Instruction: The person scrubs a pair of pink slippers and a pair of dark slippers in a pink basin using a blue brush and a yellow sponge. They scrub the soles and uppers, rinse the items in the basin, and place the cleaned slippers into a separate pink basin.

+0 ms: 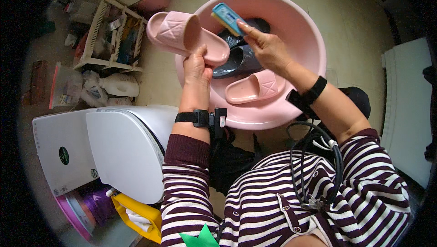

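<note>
My left hand [198,66] grips a pink slide slipper [213,45] by its sole edge, raised over the left rim of a large pink plastic basin [315,42]. A blue scrubbing brush [227,16] with yellowish bristles is in my right hand [268,47], held above the basin and apart from the slipper. Inside the basin lie a second pink slipper [244,90] and, above it in the view, dark slippers [251,59] that look wet. My right hand and the brush partly cover the dark pair.
A white toilet with its lid [126,154] down is at the left. Beyond it are white bottles [121,84] and a cream plastic rack [99,35] of mixed items. A yellow container [136,218] holds white rolls. Black cables [338,172] hang over my chest. A white panel [406,110] stands at the right.
</note>
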